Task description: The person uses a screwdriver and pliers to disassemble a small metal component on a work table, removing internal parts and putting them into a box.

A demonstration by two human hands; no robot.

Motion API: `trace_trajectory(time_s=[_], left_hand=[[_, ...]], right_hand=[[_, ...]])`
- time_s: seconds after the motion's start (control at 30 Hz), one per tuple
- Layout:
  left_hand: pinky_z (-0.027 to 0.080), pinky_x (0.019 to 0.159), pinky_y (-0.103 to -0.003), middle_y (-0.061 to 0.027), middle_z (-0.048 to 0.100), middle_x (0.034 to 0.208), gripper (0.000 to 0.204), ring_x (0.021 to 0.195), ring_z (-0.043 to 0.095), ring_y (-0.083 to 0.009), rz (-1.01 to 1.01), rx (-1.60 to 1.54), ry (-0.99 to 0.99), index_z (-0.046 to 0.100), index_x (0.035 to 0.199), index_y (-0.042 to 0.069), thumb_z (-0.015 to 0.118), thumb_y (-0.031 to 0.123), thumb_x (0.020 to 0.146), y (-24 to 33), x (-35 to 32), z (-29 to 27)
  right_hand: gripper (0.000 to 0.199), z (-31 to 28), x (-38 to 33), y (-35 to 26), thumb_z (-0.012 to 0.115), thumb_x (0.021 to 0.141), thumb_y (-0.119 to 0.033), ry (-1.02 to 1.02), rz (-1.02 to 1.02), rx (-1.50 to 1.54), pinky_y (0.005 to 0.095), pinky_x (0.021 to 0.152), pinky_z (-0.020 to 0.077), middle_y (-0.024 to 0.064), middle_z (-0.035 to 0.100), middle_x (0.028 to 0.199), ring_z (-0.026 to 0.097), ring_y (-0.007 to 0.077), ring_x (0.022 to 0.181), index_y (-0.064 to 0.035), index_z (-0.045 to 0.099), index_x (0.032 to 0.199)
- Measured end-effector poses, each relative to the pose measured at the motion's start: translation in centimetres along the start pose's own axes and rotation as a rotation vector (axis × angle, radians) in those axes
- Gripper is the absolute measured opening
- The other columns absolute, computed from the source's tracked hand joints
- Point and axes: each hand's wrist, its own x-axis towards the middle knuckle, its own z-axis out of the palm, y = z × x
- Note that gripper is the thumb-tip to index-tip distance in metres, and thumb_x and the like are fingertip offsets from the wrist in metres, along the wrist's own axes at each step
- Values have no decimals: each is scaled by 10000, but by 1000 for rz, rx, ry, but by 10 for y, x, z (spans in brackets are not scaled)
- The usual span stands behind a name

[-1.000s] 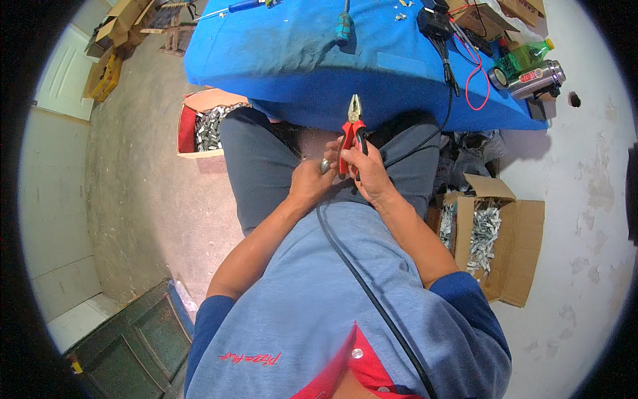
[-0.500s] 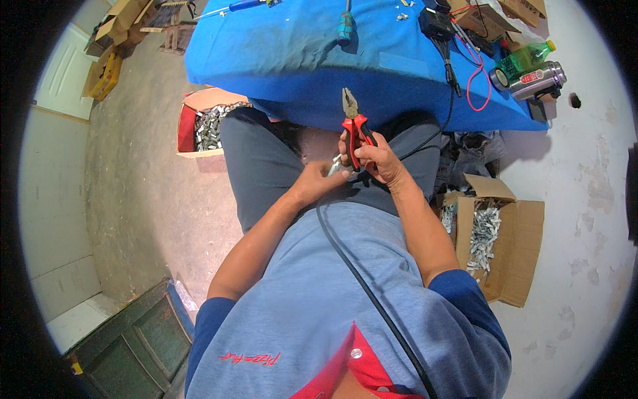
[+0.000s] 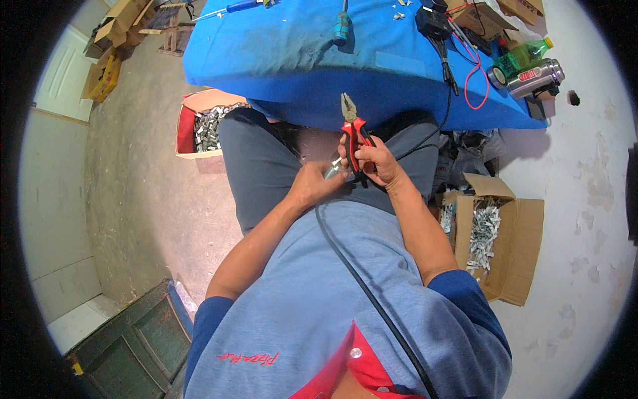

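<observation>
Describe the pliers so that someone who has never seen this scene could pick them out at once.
Start at the blue table at the top of the view, then drop to its near edge, above the seated person's lap. There the right hand holds the pliers, nose pointing up toward the table. Their red and black handles and grey metal nose set them apart from the green-handled screwdriver lying on the table.
</observation>
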Motion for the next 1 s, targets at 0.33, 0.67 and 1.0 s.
trace_trajectory(time_s=[0.33,0.67,1.0], left_hand=[[453,591,-324,-43,594,650,381,626,534,-107,136,-20,-14,690,837,-43,717,335,872,-9,1,7],[463,602,-327,-62,615,669,375,637,555,-114,110,-41,-72,705,885,-44,696,331,896,-4,-2,2],[453,572,-412,-190,591,625,382,569,589,-248,130,72,160,673,842,-53,656,322,913,-19,6,6]], right_hand=[[380,-16,9,15,585,824,-125,-125,154,244,368,776,552,111,634,1038,670,216,863,-28,580,1191],[374,-26,12,21,592,849,-141,-175,251,390,380,782,560,119,636,1045,674,225,872,-25,577,1205],[382,-1,-5,-1,565,821,-121,251,140,-469,333,788,529,119,687,1019,667,215,859,12,595,1178]])
